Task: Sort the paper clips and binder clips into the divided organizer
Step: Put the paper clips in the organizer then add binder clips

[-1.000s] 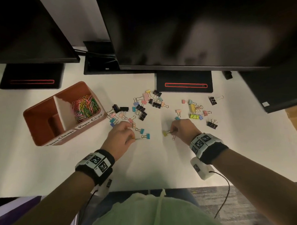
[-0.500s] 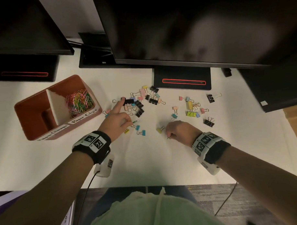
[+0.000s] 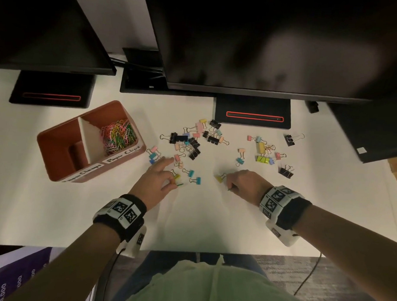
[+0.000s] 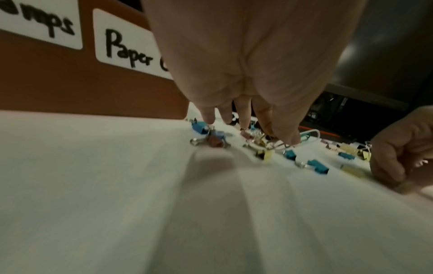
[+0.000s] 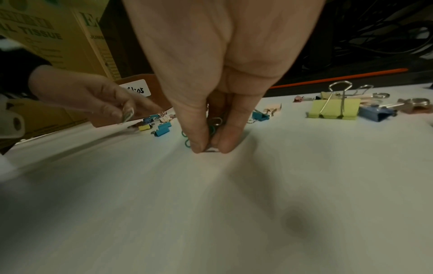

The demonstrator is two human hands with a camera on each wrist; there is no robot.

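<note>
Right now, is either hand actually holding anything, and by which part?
The right hand pinches green paper clips at the tabletop between thumb and fingertips; the exact grip point is hidden. The left hand pinches a green paper clip by one end.

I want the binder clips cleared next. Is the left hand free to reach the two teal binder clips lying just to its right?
Probably not right away. The left hand lies close beside the teal binder clips with nothing between them, but its fingers already pinch a green paper clip, which likely must be dropped first.
</note>
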